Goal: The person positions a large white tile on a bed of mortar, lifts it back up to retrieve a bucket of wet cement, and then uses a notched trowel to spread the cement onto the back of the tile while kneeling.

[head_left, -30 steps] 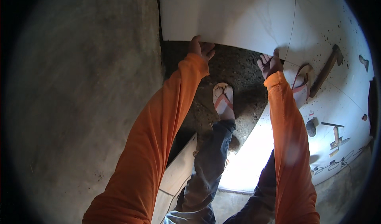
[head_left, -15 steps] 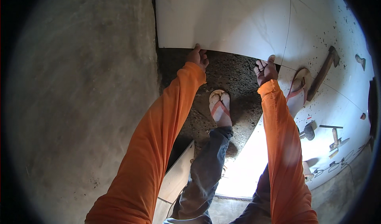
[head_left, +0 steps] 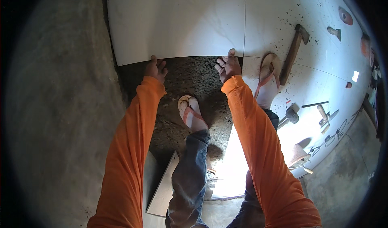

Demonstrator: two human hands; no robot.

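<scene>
A large, glossy white floor tile (head_left: 178, 22) lies ahead of me, its near edge over dark, rough bedding (head_left: 190, 72). My left hand (head_left: 157, 69) grips that edge toward its left end, thumb on top and fingers curled at the rim. Close to the tile's right corner, my right hand (head_left: 228, 67) holds the same edge in a similar way. Fingertips under the tile are partly hidden. Both arms reach forward in orange sleeves.
A grey wall (head_left: 60, 98) runs along the left. On the laid tiles at right are a wooden-handled hatchet-like tool (head_left: 293, 54), a black mallet (head_left: 289, 117), a trowel (head_left: 323, 114), a bucket (head_left: 297, 154) and cables (head_left: 329, 141). A tile piece (head_left: 163, 185) leans beside my leg.
The view has swung to the right, so tile and hands appear further left. Both hands keep their hold on the tile's near edge, and the gap at its right corner looks narrower.
</scene>
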